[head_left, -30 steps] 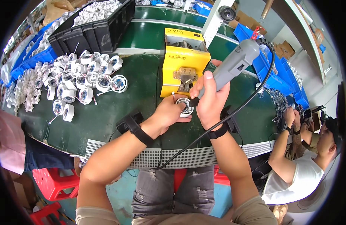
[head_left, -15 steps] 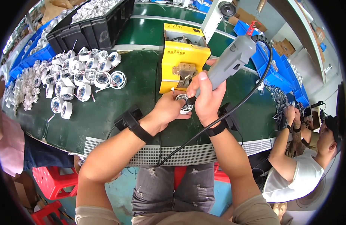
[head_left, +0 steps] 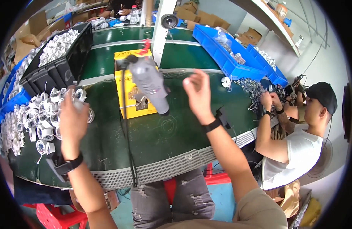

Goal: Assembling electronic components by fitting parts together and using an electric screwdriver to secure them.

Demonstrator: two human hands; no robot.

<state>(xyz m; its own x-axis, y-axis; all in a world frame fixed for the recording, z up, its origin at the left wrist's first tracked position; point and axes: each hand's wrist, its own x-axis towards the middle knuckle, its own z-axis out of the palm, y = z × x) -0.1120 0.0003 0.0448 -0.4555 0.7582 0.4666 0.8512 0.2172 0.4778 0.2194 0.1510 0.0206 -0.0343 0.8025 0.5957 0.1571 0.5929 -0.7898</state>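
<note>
A grey electric screwdriver hangs tip-down, blurred, in front of a yellow metal box with a small metal mechanism on its front. My right hand is raised right of the screwdriver and apart from it, fingers loosely curled and parted, holding nothing. At the left, my left hand reaches over a pile of white round housings, some showing circuit boards and thin wires. Motion smears its fingers; whether the white housing by the fingertips is held or lies in the pile cannot be told.
A black crate of small white parts stands at the far left. Blue bins sit at the back right. Beside a heap of dark small parts, a co-worker handles something. A perforated grey strip edges the green table.
My right hand has let go of the screwdriver, which now hangs free. My left hand has moved from the middle to the pile at left. The view has shifted right.
</note>
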